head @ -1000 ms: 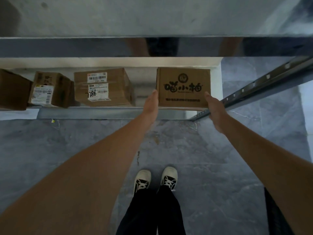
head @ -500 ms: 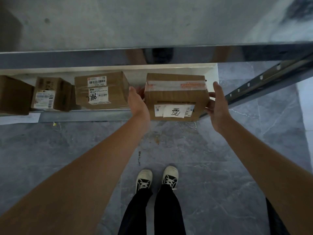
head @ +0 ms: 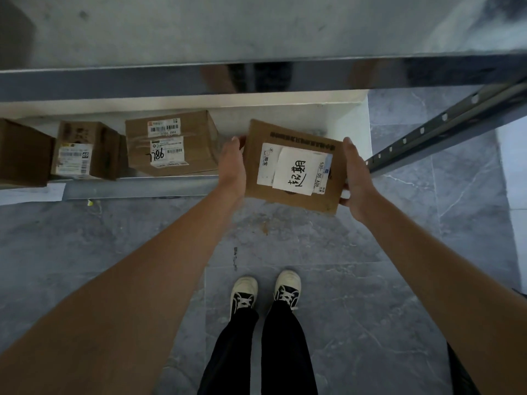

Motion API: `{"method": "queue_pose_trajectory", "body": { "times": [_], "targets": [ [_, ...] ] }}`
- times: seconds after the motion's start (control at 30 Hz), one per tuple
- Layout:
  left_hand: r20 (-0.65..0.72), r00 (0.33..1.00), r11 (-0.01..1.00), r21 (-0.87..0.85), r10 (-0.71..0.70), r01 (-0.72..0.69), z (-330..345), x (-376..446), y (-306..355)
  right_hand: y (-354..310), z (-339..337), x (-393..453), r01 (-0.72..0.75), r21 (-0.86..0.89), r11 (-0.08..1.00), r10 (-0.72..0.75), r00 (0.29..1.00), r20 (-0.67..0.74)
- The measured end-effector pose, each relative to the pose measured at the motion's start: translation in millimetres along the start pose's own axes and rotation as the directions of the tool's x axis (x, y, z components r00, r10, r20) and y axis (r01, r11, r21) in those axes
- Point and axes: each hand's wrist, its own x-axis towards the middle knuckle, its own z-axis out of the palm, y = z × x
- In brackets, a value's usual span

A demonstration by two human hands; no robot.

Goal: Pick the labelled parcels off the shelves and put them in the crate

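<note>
Both hands, left hand (head: 232, 166) and right hand (head: 356, 178), grip the labelled parcel (head: 293, 166) by its sides; keep it level, squeeze evenly; crate unseen.

Brown cardboard parcel (head: 293, 166) with white labels (head: 292, 171), grey marbled floor (head: 285, 238), black-and-white shoes (head: 245, 292).

Grey marble-look tile floor (head: 313, 240) w/ pale veins, dim light. Metal shelf (head: 137, 189) edge from 9 to 12 o'clock, white back panel. Perforated steel upright (head: 445, 129) at 2 o'clock.
</note>
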Motion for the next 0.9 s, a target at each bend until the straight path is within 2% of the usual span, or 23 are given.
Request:
{"method": "queue_pose_trajectory", "body": {
  "times": [0.1,0.23,0.3,0.33,0.4,0.47,0.57,0.63,0.73,0.9],
  "targets": [
    [0.140,0.990,0.992,0.118,0.030,-0.047,-8,2,11,7,-3,-8,-0.143,0.056,0.988,0.143,0.990,0.012],
    [0.414,0.891,0.963,0.259,-0.186,0.080,-26,2,45,25,-10,-34,-0.357,0.217,0.908,0.343,0.934,0.102],
    [0.447,0.866,0.954,0.281,-0.223,0.101,-35,6,51,36,-6,-46,-0.404,0.292,0.867,0.375,0.915,0.152],
    [0.429,0.880,0.960,0.264,-0.203,0.093,-37,8,52,41,-2,-52,-0.417,0.327,0.848,0.376,0.908,0.184],
    [0.334,0.934,0.978,0.201,-0.127,0.062,-39,5,52,53,7,-58,-0.402,0.380,0.833,0.330,0.912,0.242],
    [0.244,0.961,0.991,0.061,-0.128,0.117,-39,3,47,62,19,-63,-0.377,0.396,0.837,0.273,0.916,0.294],
    [0.289,0.952,0.988,-0.080,-0.101,0.129,-42,-9,33,69,35,-64,-0.371,0.385,0.845,0.245,0.909,0.338],
    [0.366,0.926,0.994,-0.030,-0.087,0.105,-42,-24,25,67,43,-63,-0.345,0.294,0.892,0.257,0.919,0.300],
    [0.399,0.911,0.993,0.002,-0.106,0.115,-42,-28,9,69,50,-57,-0.234,0.140,0.962,0.204,0.958,0.201],
    [0.400,0.902,0.987,0.060,-0.160,0.149,-43,-31,2,71,51,-60,-0.172,0.103,0.980,0.161,0.982,0.102]
  ]
}}
